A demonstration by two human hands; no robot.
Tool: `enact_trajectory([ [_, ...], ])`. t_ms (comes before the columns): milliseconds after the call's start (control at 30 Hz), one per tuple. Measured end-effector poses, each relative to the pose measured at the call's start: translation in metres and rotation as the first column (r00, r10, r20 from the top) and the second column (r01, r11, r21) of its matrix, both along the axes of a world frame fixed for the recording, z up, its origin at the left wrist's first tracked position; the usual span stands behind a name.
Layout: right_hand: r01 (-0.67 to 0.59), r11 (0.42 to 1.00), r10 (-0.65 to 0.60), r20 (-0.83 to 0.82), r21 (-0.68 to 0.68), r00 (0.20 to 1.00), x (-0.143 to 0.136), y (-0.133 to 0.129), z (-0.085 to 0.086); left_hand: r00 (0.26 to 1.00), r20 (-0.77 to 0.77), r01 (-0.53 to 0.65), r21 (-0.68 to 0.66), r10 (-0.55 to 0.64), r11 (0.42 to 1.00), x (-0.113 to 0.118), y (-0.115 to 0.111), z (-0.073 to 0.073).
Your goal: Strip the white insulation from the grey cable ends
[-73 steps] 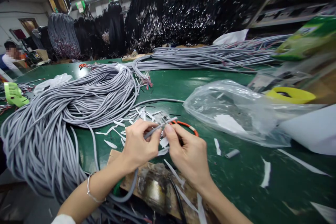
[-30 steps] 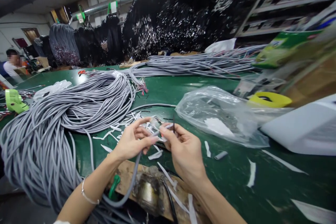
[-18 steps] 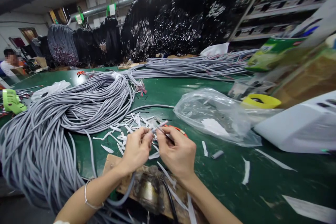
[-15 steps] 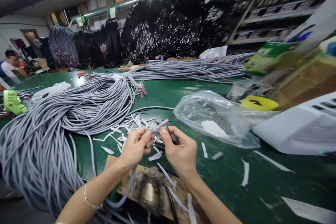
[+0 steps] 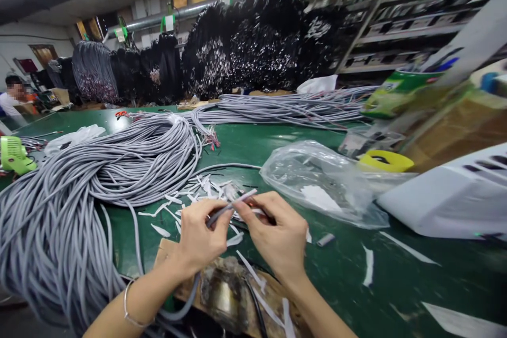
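Observation:
My left hand [image 5: 204, 229] is closed around a grey cable [image 5: 222, 213] near its end, which points up and to the right. The rest of that cable hangs below the wrist. Beside it, my right hand [image 5: 277, 227] is closed with the thumb pressed against the same cable end. Something pale and reddish shows between the right fingers, too small to name. White strips [image 5: 206, 185] lie scattered on the table just behind both hands. A large bundle of grey cables [image 5: 130, 163] spreads over the table to the left.
Below my hands sits a wooden board [image 5: 190, 290] with a worn metal piece [image 5: 225, 290]. A clear plastic bag [image 5: 285, 169], a yellow tape roll [image 5: 386, 161] and a white slotted housing [image 5: 447, 200] are on the right. More grey cables [image 5: 277, 108] lie behind. Another person [image 5: 16, 97] is far left.
My left hand has turned so its back faces up, and more grey cable shows between the hands. The right hand has shifted slightly right, its thumb now on the cable.

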State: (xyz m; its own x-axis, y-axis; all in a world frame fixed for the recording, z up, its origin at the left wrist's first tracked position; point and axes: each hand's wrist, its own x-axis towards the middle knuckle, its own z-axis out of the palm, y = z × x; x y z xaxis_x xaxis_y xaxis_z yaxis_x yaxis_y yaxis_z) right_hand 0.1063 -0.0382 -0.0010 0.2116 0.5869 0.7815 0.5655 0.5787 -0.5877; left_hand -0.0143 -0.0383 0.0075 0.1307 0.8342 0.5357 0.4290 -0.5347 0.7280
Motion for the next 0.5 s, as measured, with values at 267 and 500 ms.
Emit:
enact_trajectory([
  [267,0.136,0.986,-0.155,0.254,0.093,0.955,-0.0019,-0.0015,-0.0043,0.998,-0.017,0.058,-0.184,-0.062,0.981,0.0046,-0.003,-0.0037],
  [500,0.017,0.99,-0.025,-0.056,-0.143,0.998,0.0012,0.0067,-0.0047,0.759,0.59,0.584,-0.432,-0.275,0.687,0.0016,0.0051,-0.0003],
])
